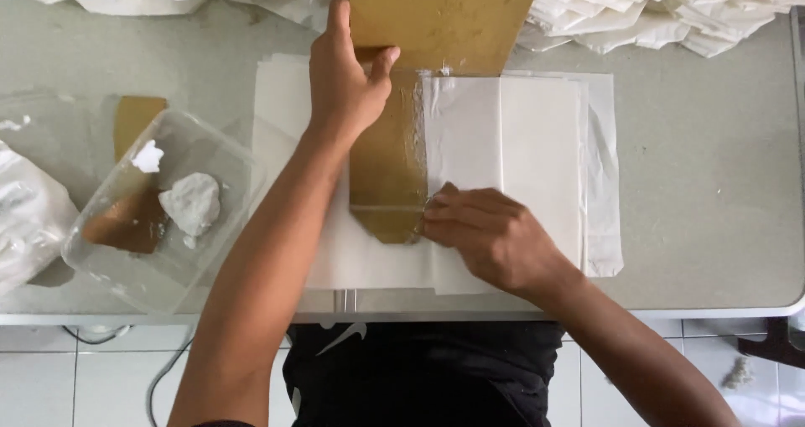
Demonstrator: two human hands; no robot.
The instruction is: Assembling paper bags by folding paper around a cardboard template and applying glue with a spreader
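Both grips press flat (fingers together): left hand (344, 87) hides gold card (386, 155), right hand (490, 234) covers white sheet (541, 155).

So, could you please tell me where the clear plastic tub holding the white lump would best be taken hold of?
Probably by the near right corner of the clear plastic tub's rim, coming from the right. It sits tilted at the table edge with the white lump and a brown card inside, so a rim pinch stays clean. The left hand is nearer, though both hands are busy on the gold sheet.
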